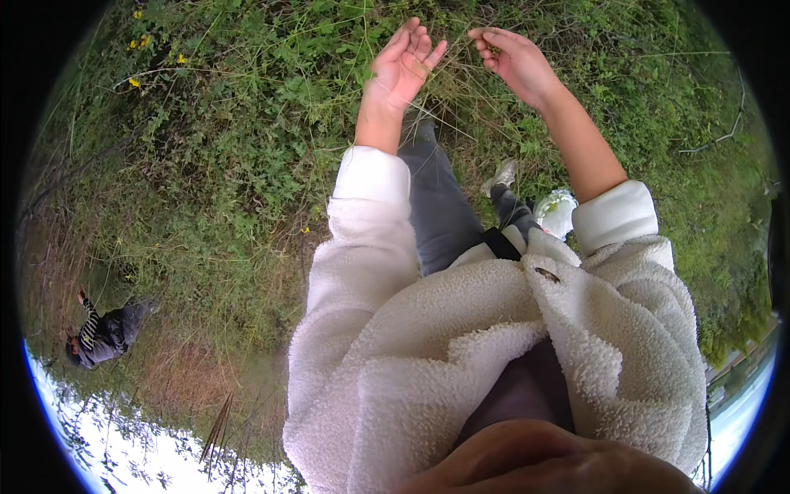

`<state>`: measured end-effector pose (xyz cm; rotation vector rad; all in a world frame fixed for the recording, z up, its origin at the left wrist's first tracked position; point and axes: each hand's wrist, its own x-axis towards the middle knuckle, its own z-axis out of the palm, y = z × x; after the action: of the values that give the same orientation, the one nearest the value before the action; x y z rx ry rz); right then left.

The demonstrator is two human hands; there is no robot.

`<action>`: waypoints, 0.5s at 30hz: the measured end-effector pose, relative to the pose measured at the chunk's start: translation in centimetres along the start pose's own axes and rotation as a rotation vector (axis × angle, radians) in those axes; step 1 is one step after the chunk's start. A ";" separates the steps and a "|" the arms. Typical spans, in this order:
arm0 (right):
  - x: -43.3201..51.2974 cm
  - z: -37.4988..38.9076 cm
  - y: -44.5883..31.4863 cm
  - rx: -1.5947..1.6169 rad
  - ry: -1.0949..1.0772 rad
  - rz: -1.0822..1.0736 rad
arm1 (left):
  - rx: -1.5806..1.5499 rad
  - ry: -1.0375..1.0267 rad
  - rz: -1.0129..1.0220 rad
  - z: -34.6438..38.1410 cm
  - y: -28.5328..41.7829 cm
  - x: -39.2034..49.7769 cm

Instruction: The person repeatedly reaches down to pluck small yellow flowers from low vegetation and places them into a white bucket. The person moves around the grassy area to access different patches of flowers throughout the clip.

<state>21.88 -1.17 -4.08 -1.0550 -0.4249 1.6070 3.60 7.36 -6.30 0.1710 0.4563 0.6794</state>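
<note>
My left hand [404,66] is raised palm up over the weeds, its fingers apart and slightly bent. Thin dry grass stalks [447,117] cross just below and beside it. To its right, my right hand [515,62] has its fingers curled in, thumb and forefinger close together. Something small and greenish shows inside those fingers, too small to name. A gap separates the two hands. Green leafy weeds [321,74] and dry grass lie beneath them.
A white bag or container [555,213] with greenery in it stands by my right leg. My shoe [501,174] is among weeds. Yellow flowers [139,43] grow at upper left. A bare twig [719,143] is at right. Another person [108,330] is bending at far left.
</note>
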 end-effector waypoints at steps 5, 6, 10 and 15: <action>0.1 1.1 1.2 -0.197 -0.080 0.160 | 0.131 0.008 0.038 0.3 -1.3 0.8; -0.1 1.4 2.0 -0.162 -0.072 0.141 | 0.201 0.010 0.062 0.4 -1.4 1.0; 1.0 1.5 4.0 -0.361 0.001 0.099 | 0.230 0.027 0.022 0.5 -2.2 1.3; 1.4 1.4 4.7 -0.658 -0.009 -0.236 | 0.464 0.138 0.014 0.7 -3.0 0.8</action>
<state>17.98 -1.07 -7.38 -1.4162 -1.0912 1.2808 6.19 5.56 -6.84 0.5673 0.7423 0.5925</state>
